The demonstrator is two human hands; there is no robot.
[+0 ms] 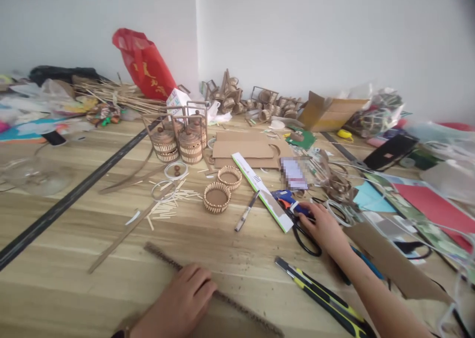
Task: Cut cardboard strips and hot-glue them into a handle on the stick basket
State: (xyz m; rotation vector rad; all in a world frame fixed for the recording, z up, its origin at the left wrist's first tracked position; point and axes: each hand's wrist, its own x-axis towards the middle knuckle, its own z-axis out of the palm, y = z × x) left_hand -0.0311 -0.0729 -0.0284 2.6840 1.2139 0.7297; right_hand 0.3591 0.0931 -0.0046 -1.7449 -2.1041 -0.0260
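Two hands over a wooden surface (74, 298).
At six o'clock the left hand (185, 293) curls its fingers around a brown strip (241, 307); at four, the right hand (322, 227) seems to grasp a blue glue gun (285, 196), partly hidden. Two small baskets (216, 209) sit at seven, a box cutter (322, 297) at five.

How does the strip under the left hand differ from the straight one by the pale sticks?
The dark strip looks rough; the light strip looks smoother and paler. The dark strip slants down rightward, the light strip down leftward. The left hand covers part of the dark strip; no hand touches the light strip. Both are narrow.
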